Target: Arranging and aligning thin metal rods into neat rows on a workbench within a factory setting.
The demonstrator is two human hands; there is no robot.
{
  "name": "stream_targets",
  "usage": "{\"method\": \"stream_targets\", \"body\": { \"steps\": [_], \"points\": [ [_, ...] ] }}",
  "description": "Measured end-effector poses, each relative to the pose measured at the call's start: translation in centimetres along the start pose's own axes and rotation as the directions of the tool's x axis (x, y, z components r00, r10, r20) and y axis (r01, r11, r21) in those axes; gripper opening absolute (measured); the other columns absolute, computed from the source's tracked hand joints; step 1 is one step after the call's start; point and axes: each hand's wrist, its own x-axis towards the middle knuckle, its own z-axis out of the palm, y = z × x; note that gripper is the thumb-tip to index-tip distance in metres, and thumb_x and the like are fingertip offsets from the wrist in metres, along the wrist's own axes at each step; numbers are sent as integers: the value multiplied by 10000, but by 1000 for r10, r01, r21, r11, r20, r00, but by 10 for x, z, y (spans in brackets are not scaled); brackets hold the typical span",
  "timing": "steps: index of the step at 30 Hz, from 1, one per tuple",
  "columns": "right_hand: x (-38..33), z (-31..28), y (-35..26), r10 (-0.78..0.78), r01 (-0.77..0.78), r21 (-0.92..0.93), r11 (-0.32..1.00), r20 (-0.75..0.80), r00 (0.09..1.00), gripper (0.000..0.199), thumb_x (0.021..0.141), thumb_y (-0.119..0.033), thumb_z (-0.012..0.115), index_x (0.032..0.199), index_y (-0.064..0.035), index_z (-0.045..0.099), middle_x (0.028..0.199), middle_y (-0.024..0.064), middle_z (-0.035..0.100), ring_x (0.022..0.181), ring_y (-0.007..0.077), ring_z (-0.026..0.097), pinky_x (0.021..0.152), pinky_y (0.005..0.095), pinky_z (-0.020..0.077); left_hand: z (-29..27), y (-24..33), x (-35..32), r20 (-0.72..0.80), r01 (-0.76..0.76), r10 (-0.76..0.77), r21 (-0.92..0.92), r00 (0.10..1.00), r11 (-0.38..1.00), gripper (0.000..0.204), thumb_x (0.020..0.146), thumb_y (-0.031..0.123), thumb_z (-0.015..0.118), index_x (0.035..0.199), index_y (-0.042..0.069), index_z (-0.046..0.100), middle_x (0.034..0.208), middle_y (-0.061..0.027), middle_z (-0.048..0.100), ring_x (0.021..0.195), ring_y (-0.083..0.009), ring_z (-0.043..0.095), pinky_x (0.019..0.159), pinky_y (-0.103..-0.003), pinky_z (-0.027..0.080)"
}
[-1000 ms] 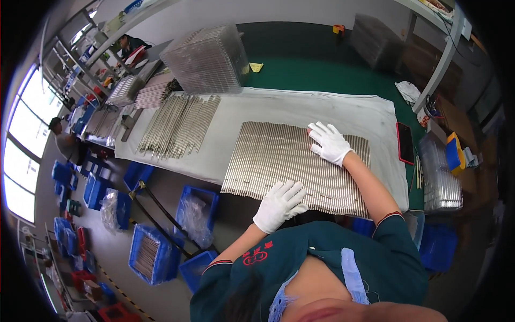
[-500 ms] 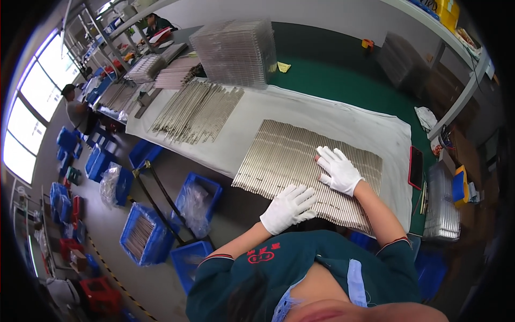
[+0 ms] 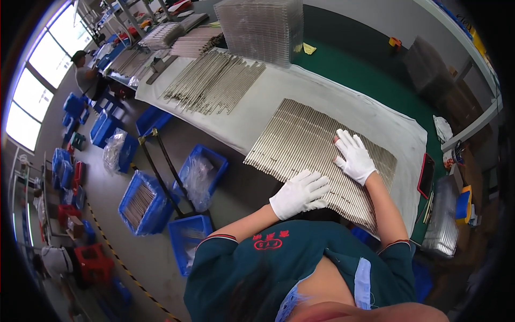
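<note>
A wide layer of thin, shiny metal rods [image 3: 306, 126] lies side by side on a white cloth [image 3: 397, 121]. My right hand [image 3: 355, 158], in a white glove with a couple of bare fingertips, rests flat on the rods toward their right side, fingers spread. At the near edge of the layer, my left hand [image 3: 300, 195], also gloved in white, lies with its fingers stretched over the rod ends. Neither hand grips anything. Farther left on the cloth is a looser group of similar rods [image 3: 212, 80].
A tall stack of clear plastic trays [image 3: 260, 29] stands at the back. Right of the cloth are a red-edged phone [image 3: 426, 174] and more clear trays [image 3: 442, 220]. Blue bins [image 3: 145, 206] and a dark-handled cart [image 3: 170, 172] occupy the floor at left. Another person [image 3: 86, 75] sits far left.
The whole view has shifted, so the table sits higher and further right in the picture. Both hands stay at nearly the same places on the rods.
</note>
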Motion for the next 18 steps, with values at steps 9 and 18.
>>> {"method": "stream_targets", "body": {
  "steps": [9,18],
  "points": [
    [1,12,3,-61,55,-80,995,-68,996,614,922,-446,470,1365,-23,427,1497,204,305,1390,360,278,1140,473,201,-47,-19,-11,-193,140,-119,102,974,985,241,794,262,617,880,50,538,868,-74,523,765,-243,506,675,-356,409],
    [-81,-7,-53,-129,193,371,908,-190,973,684,964,-549,346,1435,-53,360,1486,181,351,1379,377,314,1136,487,208,-108,-71,-125,-604,729,-545,89,581,679,363,991,241,483,1270,20,559,1297,-152,568,1240,-367,491,1059,-426,367]
  ]
}}
